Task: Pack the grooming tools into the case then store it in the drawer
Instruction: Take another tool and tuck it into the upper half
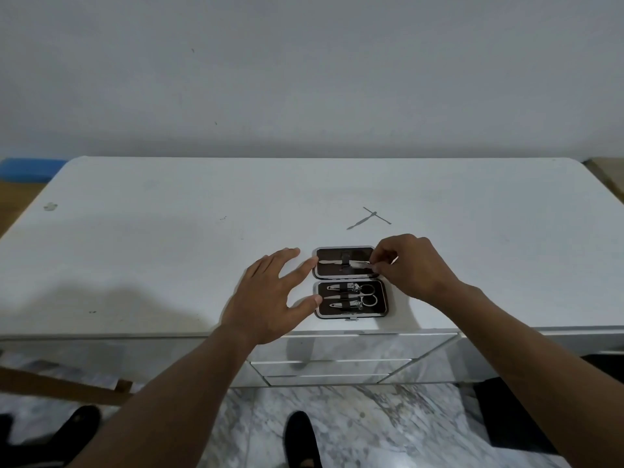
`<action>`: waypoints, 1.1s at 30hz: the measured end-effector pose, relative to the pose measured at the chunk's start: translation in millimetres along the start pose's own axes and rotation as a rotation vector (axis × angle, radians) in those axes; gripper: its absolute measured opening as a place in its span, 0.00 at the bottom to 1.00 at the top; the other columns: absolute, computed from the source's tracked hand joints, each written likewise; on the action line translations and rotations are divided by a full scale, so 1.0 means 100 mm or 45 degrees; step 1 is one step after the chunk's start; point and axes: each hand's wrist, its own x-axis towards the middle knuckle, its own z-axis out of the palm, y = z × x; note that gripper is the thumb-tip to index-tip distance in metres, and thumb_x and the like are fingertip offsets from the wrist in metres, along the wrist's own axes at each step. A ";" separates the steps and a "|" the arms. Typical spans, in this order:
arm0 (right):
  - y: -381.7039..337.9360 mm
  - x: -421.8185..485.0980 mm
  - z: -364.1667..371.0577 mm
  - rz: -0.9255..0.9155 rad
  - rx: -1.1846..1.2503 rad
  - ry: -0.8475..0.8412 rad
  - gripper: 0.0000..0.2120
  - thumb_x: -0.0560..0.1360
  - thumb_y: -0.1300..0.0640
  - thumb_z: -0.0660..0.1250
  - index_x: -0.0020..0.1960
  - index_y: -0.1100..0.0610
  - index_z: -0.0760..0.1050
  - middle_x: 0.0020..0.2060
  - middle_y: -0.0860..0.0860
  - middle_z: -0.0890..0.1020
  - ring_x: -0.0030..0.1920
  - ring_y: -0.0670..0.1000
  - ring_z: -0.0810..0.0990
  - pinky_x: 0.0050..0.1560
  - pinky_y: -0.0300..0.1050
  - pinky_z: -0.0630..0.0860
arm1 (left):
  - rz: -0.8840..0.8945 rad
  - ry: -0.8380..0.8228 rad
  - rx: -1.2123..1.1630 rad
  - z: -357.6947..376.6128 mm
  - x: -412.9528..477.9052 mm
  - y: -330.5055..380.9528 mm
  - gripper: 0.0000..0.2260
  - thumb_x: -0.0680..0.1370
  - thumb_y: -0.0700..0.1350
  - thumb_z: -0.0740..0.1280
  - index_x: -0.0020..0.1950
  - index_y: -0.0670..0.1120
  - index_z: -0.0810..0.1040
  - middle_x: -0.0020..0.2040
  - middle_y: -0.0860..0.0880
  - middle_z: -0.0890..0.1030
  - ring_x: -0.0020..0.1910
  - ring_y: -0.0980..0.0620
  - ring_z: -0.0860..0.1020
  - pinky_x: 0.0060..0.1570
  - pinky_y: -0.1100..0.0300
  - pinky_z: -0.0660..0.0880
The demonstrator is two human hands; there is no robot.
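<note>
A small dark grooming case (381,307) lies open flat on the white dresser top (169,248), near its front edge. Its near half holds nail clippers and scissors (366,295) under a strap. Across the far half lies a thin metal tool (341,262) under a strap. My right hand (413,265) pinches that tool's right end at the case's right edge. My left hand (270,295) rests with fingers spread against the case's left side. Two thin metal tools (369,217) lie crossed on the dresser beyond the case.
Shut drawers with marble-look fronts (337,366) sit below the dresser's front edge. A blue object (27,168) shows at the far left. A wooden piece (60,383) lies low left. My dark shoes stand on the marble floor (371,427).
</note>
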 end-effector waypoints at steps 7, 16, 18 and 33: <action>0.03 -0.05 -0.02 -0.124 -0.193 -0.038 0.10 0.74 0.61 0.66 0.51 0.52 0.83 0.47 0.54 0.81 0.47 0.54 0.79 0.50 0.46 0.74 | -0.003 0.006 0.019 0.00 0.00 0.00 0.28 0.77 0.67 0.53 0.76 0.60 0.61 0.75 0.52 0.65 0.74 0.51 0.62 0.71 0.48 0.62; 0.05 0.00 -0.06 -0.043 -0.057 -0.096 0.08 0.73 0.63 0.66 0.45 0.53 0.82 0.37 0.50 0.84 0.38 0.51 0.81 0.40 0.40 0.74 | -0.006 0.003 0.020 0.00 0.01 0.00 0.29 0.77 0.67 0.53 0.76 0.59 0.62 0.76 0.51 0.65 0.74 0.50 0.62 0.72 0.48 0.63; 0.06 0.00 -0.06 -0.059 -0.090 -0.127 0.08 0.73 0.63 0.67 0.46 0.53 0.83 0.41 0.51 0.85 0.40 0.51 0.80 0.44 0.42 0.75 | -0.010 -0.001 0.019 -0.01 0.01 0.00 0.29 0.77 0.68 0.53 0.76 0.59 0.61 0.76 0.51 0.65 0.74 0.50 0.62 0.72 0.48 0.62; -0.02 0.05 -0.09 -0.376 -0.506 -0.148 0.11 0.75 0.63 0.64 0.51 0.52 0.82 0.47 0.50 0.84 0.49 0.55 0.80 0.47 0.45 0.73 | -0.009 0.003 0.016 -0.01 0.01 -0.01 0.28 0.77 0.67 0.53 0.76 0.60 0.61 0.76 0.52 0.64 0.74 0.51 0.61 0.72 0.49 0.61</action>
